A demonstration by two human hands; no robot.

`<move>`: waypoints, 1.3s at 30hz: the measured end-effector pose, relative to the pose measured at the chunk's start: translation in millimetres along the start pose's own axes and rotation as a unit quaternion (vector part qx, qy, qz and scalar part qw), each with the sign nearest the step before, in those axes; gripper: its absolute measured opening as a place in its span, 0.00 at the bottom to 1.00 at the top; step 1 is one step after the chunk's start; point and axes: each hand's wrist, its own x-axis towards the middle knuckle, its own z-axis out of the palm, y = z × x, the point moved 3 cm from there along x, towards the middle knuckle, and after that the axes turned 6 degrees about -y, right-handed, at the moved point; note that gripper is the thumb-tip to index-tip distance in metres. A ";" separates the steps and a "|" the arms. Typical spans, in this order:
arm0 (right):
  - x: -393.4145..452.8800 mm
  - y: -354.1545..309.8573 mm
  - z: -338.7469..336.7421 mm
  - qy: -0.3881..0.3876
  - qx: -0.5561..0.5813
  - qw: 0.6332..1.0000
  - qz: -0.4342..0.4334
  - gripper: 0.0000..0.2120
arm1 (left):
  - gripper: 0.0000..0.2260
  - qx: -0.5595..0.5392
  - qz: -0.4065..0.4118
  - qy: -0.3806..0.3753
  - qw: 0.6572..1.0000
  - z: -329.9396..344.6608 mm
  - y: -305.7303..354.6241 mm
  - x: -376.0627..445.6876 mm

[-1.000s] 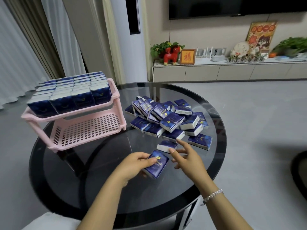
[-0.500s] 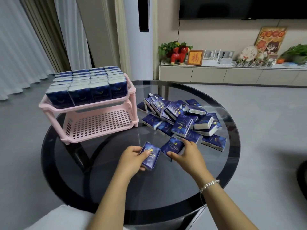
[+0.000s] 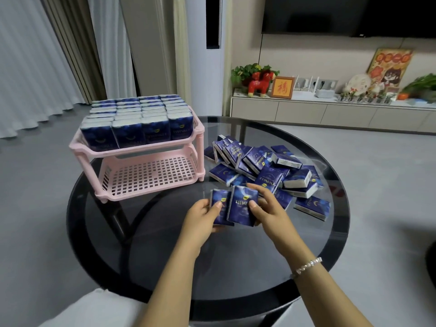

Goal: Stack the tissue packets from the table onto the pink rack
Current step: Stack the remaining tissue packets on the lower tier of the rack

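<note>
My left hand (image 3: 200, 218) grips a dark blue tissue packet (image 3: 218, 197), thumb on its front. My right hand (image 3: 269, 211) grips a second blue packet (image 3: 243, 205) and holds it upright against the first, above the round glass table (image 3: 165, 267). Behind my hands lies a loose pile of several blue packets (image 3: 264, 166). The pink two-tier rack (image 3: 146, 175) stands at the table's back left. Its top tier is filled with upright packets (image 3: 136, 119); its lower tier holds nothing.
The table's black rim (image 3: 339, 208) curves round close on the right and in front. A white cushion or seat (image 3: 94, 310) shows at the bottom left. A TV cabinet (image 3: 330, 114) with ornaments stands against the far wall, curtains on the left.
My right hand has picked a packet off the pile and lifted it beside the one in my left hand. Both hands rose slightly; the view shifted so the rack appears nearer the centre.
</note>
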 end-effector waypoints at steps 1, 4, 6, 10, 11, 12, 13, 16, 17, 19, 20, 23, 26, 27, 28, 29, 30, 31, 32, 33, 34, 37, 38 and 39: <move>1.7 0.0 1.4 -0.006 -0.029 1.000 -0.005 0.16 | 0.12 -0.011 0.004 -0.009 1.000 2.8 0.7 -0.3; 8.7 2.3 3.5 -0.005 -0.119 0.993 -0.020 0.17 | 0.15 -0.019 0.009 -0.048 0.999 9.1 -1.0 3.3; 12.7 0.9 2.4 -0.008 -0.134 0.991 -0.026 0.17 | 0.15 -0.011 0.014 -0.068 0.998 12.6 -2.3 5.0; 21.2 -3.4 -11.4 0.056 -0.177 0.982 -0.035 0.14 | 0.11 -0.016 0.023 -0.052 0.998 14.7 -4.7 9.6; 24.3 -4.7 -19.1 0.109 -0.209 0.971 -0.039 0.14 | 0.09 -0.014 0.026 -0.039 0.999 15.0 -4.1 10.0; 27.3 -6.3 -27.1 0.161 -0.239 0.957 -0.037 0.15 | 0.08 -0.008 0.028 -0.025 0.999 14.9 -4.6 11.3; 30.6 -7.8 -34.6 0.201 -0.263 0.943 -0.031 0.18 | 0.07 -0.002 0.031 -0.011 0.999 14.6 -4.6 12.2; 44.8 -6.2 -51.7 0.218 -0.328 0.919 0.011 0.30 | 0.06 0.005 0.036 0.017 0.999 14.2 -4.8 13.6; 50.5 -5.6 -54.7 0.198 -0.354 0.913 0.027 0.33 | 0.07 0.006 0.037 0.023 0.999 14.1 -5.2 13.9; 61.2 -5.9 -57.1 0.142 -0.405 0.901 0.055 0.36 | 0.09 0.003 0.035 0.030 0.999 13.7 -7.0 15.8; 65.7 -6.6 -57.2 0.117 -0.416 0.899 0.067 0.36 | 0.09 0.002 0.034 0.031 0.999 13.3 -7.6 16.3; 70.6 -12.3 -55.0 0.098 -0.403 0.907 0.076 0.32 | 0.10 -0.002 0.037 0.036 0.999 11.3 -8.6 17.1; 64.3 -16.5 -52.1 0.113 -0.323 0.938 0.058 0.27 | 0.11 -0.007 0.036 0.044 0.998 9.0 -9.7 17.2; 60.3 -17.7 -50.2 0.110 -0.265 0.957 0.049 0.26 | 0.11 -0.010 0.036 0.046 0.998 8.6 -10.0 17.0; 55.5 -19.1 -47.6 0.099 -0.200 0.974 0.042 0.26 | 0.12 -0.011 0.035 0.048 0.998 8.1 -10.7 17.0; 50.7 -20.5 -44.3 0.086 -0.142 0.985 0.040 0.26 | 0.12 -0.014 0.035 0.049 0.998 8.0 -10.6 16.6; 46.3 -21.0 -40.8 0.077 -0.094 0.992 0.043 0.25 | 0.12 -0.019 0.036 0.049 0.998 7.9 -10.4 16.0; 42.5 -19.9 -38.4 0.075 -0.051 0.995 0.048 0.22 | 0.12 -0.028 0.037 0.049 0.998 8.5 -9.8 14.8; 38.8 -19.0 -35.9 0.079 -0.010 0.996 0.050 0.19 | 0.12 -0.036 0.039 0.048 0.997 9.0 -9.3 13.4; 35.8 -17.1 -33.7 0.088 0.032 0.994 0.052 0.15 | 0.13 -0.043 0.040 0.049 0.997 9.4 -8.3 11.5; 32.7 -15.9 -30.7 0.096 0.076 0.991 0.057 0.12 | 0.14 -0.048 0.040 0.051 0.997 9.4 -7.6 10.1; 25.5 -8.9 -18.1 0.110 0.171 0.977 0.068 0.11 | 0.13 -0.069 0.032 0.060 0.995 9.9 -7.2 7.4; 23.3 -7.5 -12.5 0.111 0.174 0.976 0.066 0.12 | 0.12 -0.078 0.028 0.058 0.995 10.7 -7.0 6.4; 21.5 -5.6 -7.0 0.108 0.167 0.978 0.060 0.12 | 0.12 -0.087 0.022 0.053 0.995 11.8 -6.6 5.3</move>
